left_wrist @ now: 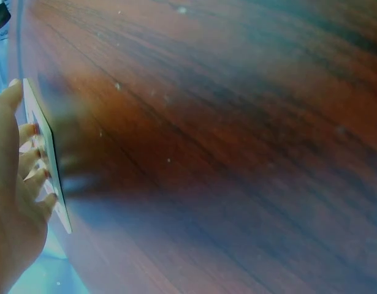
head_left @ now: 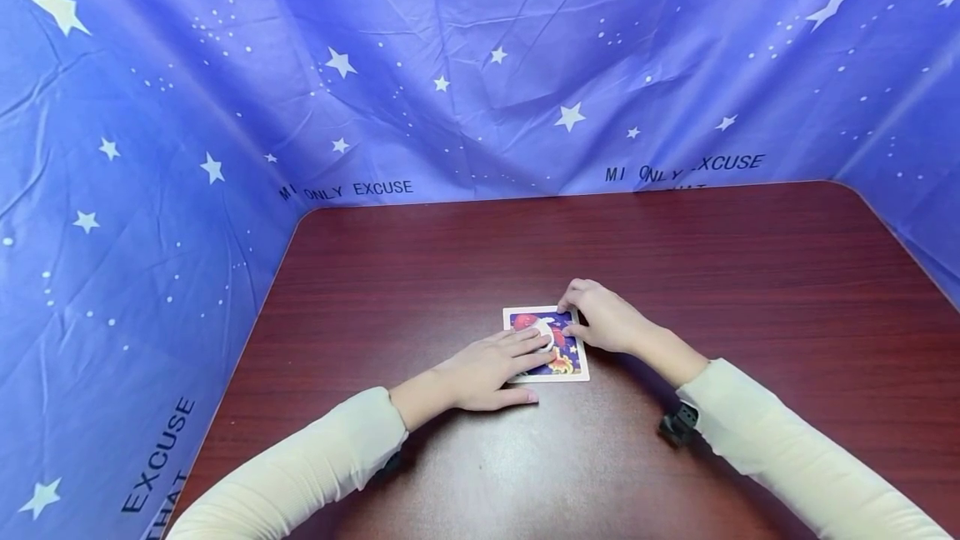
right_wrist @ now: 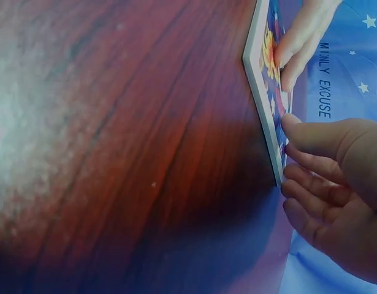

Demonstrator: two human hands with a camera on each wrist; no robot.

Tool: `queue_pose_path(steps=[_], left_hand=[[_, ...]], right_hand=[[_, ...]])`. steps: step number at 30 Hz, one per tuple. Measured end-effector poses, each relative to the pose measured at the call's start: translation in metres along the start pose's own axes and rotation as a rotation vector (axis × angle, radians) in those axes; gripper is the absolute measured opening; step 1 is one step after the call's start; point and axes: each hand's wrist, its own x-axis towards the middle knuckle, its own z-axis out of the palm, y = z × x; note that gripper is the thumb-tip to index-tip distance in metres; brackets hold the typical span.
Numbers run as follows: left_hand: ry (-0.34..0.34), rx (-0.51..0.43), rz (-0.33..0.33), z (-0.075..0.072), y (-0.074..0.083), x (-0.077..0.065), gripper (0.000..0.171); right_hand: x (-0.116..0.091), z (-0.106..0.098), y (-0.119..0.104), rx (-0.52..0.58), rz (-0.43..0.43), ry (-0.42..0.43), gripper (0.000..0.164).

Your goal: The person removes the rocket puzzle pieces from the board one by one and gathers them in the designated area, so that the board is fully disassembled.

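Observation:
A square picture board [head_left: 567,367] with a white border lies flat on the table, showing a dark blue, red and yellow cartoon design. My left hand [head_left: 487,369] rests spread across its left and middle part, hiding some of the picture. The thumb lies on the table just off the near edge. At the far right corner of the board is my right hand [head_left: 611,319], with bent fingers. In the right wrist view its thumb [right_wrist: 298,131] touches the board's face, and the other fingers curl close by. Whether they pinch anything cannot be made out.
The board lies near the middle of a dark reddish wooden table [head_left: 420,265]. A blue curtain [head_left: 450,40] with white stars hangs along the back and both sides. A small black device [head_left: 679,425] sits at the right sleeve cuff.

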Motion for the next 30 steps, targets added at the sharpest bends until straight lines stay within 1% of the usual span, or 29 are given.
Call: queue_pose_path(steps=[4, 9, 18, 24, 30], left_hand=[[0.017, -0.012, 0.008, -0.0009, 0.0000, -0.0007, 0.063], [0.025, -0.026, 0.017, -0.0018, -0.0001, -0.0015, 0.064], [0.035, -0.022, 0.036, -0.0029, -0.0011, -0.0004, 0.063], [0.031, -0.015, 0.035, -0.0043, -0.0014, 0.0005, 0.064], [0.034, -0.013, 0.033, -0.0023, -0.0016, 0.0013, 0.066]], right_hand=[[0.0020, -0.0008, -0.0046, 0.003, 0.049, -0.007, 0.022], [0.0046, -0.0024, -0.0078, 0.014, 0.083, -0.027, 0.024], [0.0067, -0.0032, -0.0046, 0.053, 0.074, -0.029, 0.024], [0.0068, -0.0021, -0.0020, 0.076, 0.071, -0.015, 0.026], [0.0055, -0.0002, -0.0003, 0.113, 0.063, 0.001, 0.026]])
